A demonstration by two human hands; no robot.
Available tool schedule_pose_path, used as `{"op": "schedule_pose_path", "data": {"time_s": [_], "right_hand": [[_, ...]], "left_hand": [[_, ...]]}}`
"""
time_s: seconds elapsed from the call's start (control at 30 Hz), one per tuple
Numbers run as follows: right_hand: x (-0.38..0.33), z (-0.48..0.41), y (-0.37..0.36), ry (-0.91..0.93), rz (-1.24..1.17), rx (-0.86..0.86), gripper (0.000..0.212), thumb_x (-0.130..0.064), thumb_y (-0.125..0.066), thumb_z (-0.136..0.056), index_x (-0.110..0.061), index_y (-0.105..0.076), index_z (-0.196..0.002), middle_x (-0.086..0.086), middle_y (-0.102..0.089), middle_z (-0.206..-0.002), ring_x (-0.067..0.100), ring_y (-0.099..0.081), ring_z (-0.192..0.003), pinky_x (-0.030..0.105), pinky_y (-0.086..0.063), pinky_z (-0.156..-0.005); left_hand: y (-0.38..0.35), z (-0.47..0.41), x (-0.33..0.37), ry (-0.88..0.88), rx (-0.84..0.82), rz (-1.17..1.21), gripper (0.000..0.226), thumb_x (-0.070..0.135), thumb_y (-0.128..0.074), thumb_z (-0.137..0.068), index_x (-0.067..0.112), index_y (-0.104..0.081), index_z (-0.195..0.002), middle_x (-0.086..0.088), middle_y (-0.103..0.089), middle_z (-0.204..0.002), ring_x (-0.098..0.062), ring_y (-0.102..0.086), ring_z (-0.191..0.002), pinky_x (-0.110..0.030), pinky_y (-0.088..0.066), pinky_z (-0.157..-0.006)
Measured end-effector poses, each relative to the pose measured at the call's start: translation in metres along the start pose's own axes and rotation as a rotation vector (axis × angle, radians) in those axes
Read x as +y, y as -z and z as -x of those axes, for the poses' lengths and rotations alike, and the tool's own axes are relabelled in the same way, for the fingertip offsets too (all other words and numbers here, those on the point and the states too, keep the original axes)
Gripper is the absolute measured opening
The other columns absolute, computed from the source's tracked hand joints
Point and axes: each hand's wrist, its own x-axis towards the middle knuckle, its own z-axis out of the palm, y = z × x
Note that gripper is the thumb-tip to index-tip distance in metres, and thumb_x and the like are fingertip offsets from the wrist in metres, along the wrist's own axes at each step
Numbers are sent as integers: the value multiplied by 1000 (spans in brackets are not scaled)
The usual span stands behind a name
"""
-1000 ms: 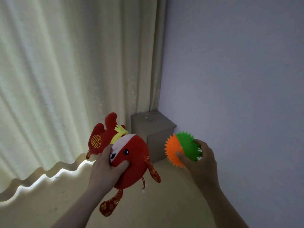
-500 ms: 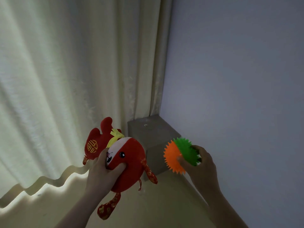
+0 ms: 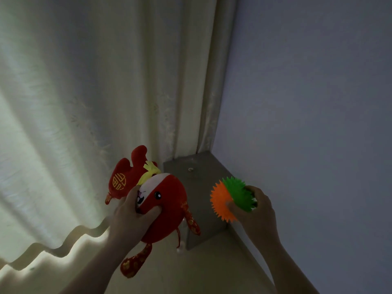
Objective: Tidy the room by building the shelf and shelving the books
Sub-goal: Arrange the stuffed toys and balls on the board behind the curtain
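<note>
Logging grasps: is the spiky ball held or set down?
Held: the right hand grips the spiky ball, raised above the floor.

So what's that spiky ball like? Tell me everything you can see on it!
The spiky ball is round and covered all over in short, soft-looking spikes, like rubber. Its left half is orange and its right half is green. It is up in the air, held by the right hand: the thumb presses on the front and the fingers curl round the back. Nothing else touches it. A grey box stands behind it in the corner.
</note>
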Motion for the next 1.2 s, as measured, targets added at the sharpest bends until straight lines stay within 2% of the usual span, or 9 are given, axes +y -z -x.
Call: {"op": "schedule_pose_path", "data": {"time_s": [0.1, 0.2, 0.37, 0.47, 0.57, 0.8, 0.9, 1.03, 1.2], "right_hand": [[12, -52, -17, 2, -18, -14, 67, -38, -86, -64, -24, -56, -123, -3, -56, -114, 18, -55, -104, 29, -43, -84], [28, -113, -34, -8, -14, -63, 71, -45, -84, -63, -24, -55, -124, -1, -57, -116, 19, -56, -105, 31, -45, -86], [56, -197, -64, -26, 32, -108, 85, -69, -66, -47, -26, -57, -120, -1, -63, -109, 21, -61, -99, 43, -51, -86], [69, -229, -80, -39, 21, -169, 83, -63, -73, -49, -21, -58, -120, 2, -62, -108, 21, -60, -98, 42, -51, -85], [78, -258, -99, -88, 36, -239, 76, -38, -86, -60, -17, -55, -126, 4, -57, -115, 18, -55, -102, 34, -47, -86], [107, -328, -166, -171, 88, -322, 86, -50, -79, -50, -20, -54, -128, 4, -58, -116, 21, -59, -100, 39, -51, -85], [122, -359, -208, -214, 124, -364, 89, -52, -75, -49, -19, -53, -128, 5, -57, -117, 21, -58, -99, 36, -50, -83], [138, -391, -258, -261, 223, -429, 81, -38, -85, -59, -17, -52, -130, 5, -56, -119, 22, -58, -99, 28, -43, -77], [161, -421, -306, -313, 298, -535, 74, -43, -80, -59, -16, -54, -123, 6, -58, -113, 20, -56, -90, 28, -44, -72]], "left_hand": [[-14, -42, 2, 31, 9, -17, 78, 70, -62, -68, 38, -35, -133, 7, -53, -122, -23, -59, -102, -47, -56, -82], [-32, -90, 10, 69, 14, -24, 71, 60, -66, -75, 37, -34, -134, 5, -52, -125, -24, -58, -103, -49, -56, -82], [-63, -148, 23, 114, 49, -37, 82, 75, -59, -63, 39, -35, -132, 5, -53, -120, -24, -59, -101, -50, -56, -81], [-81, -172, 23, 155, 19, -46, 86, 80, -50, -55, 40, -36, -129, 4, -53, -119, -24, -59, -101, -49, -56, -80], [-97, -203, 17, 197, -4, -64, 89, 81, -49, -53, 39, -35, -130, 4, -53, -121, -24, -58, -102, -49, -56, -81], [-122, -287, -7, 273, -51, -95, 66, 53, -69, -76, 35, -37, -131, 2, -52, -122, -23, -56, -102, -47, -55, -81], [-128, -332, -29, 307, -80, -89, 66, 58, -68, -74, 37, -38, -129, 3, -53, -122, -23, -57, -102, -47, -55, -81], [-135, -378, -52, 374, -115, -99, 67, 57, -69, -72, 37, -39, -129, 2, -54, -119, -24, -58, -99, -48, -56, -80], [-147, -415, -69, 401, -149, -158, 61, 44, -71, -79, 32, -41, -130, 0, -54, -121, -21, -55, -97, -42, -54, -76]]}}
